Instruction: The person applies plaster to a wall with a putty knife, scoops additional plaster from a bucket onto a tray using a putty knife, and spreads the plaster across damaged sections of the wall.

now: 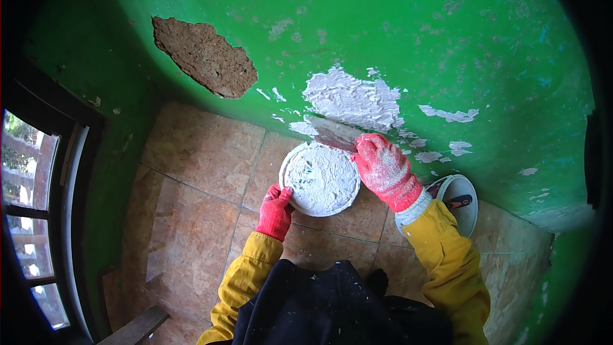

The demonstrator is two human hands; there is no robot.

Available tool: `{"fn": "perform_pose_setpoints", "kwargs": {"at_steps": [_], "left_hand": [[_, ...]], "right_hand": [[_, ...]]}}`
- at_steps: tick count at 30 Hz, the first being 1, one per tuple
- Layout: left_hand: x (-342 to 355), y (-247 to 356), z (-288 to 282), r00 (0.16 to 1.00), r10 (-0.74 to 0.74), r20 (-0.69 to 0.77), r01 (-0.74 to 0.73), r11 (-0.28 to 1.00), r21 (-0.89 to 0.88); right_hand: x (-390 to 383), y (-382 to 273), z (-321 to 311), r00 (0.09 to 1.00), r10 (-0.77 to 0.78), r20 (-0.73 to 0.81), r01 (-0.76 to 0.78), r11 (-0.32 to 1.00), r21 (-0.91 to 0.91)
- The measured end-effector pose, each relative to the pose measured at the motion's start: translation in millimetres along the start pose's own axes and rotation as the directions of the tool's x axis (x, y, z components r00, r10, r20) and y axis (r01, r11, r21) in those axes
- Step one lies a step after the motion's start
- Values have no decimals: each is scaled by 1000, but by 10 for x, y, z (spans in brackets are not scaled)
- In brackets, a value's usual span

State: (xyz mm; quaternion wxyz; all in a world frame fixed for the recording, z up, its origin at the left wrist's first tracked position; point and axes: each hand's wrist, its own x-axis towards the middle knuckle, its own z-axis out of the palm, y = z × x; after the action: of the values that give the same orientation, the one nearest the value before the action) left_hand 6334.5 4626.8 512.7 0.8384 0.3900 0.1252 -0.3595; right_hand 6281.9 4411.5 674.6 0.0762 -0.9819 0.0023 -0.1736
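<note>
My left hand, in a red glove, grips the rim of a round bucket lid coated with white filler paste. A putty knife with a wide, smeared blade is in my right hand, whose red glove is dusted white. The blade lies over the lid's far edge, close to the wall; whether it touches the paste there cannot be made out. Just beyond it, a rough white patch of filler covers part of the green wall. Smaller white smears surround the patch.
Left of the patch, a hole with bare brown plaster breaks the wall. A white bucket with a dark-handled tool stands by my right forearm on the tiled floor. At the far left is a dark-framed window.
</note>
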Motion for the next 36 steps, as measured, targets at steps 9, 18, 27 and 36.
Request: {"fn": "perform_pose_setpoints", "kwargs": {"at_steps": [9, 18, 27, 36], "left_hand": [[81, 154, -303, 1000, 7, 27, -8, 998, 61], [89, 252, -255, 1000, -4, 16, 4, 1000, -22], [196, 273, -243, 999, -16, 45, 16, 1000, -9], [339, 283, -168, 995, -2, 103, -1, 1000, 23]], "right_hand": [[168, -201, 120, 995, -53, -87, 42, 991, -124], [377, -373, -52, 974, -58, -220, 39, 995, -89], [507, -403, -189, 969, 0, -249, -25, 995, -96], [555, -389, -310, 962, 18, -273, -48, 993, -104]]}}
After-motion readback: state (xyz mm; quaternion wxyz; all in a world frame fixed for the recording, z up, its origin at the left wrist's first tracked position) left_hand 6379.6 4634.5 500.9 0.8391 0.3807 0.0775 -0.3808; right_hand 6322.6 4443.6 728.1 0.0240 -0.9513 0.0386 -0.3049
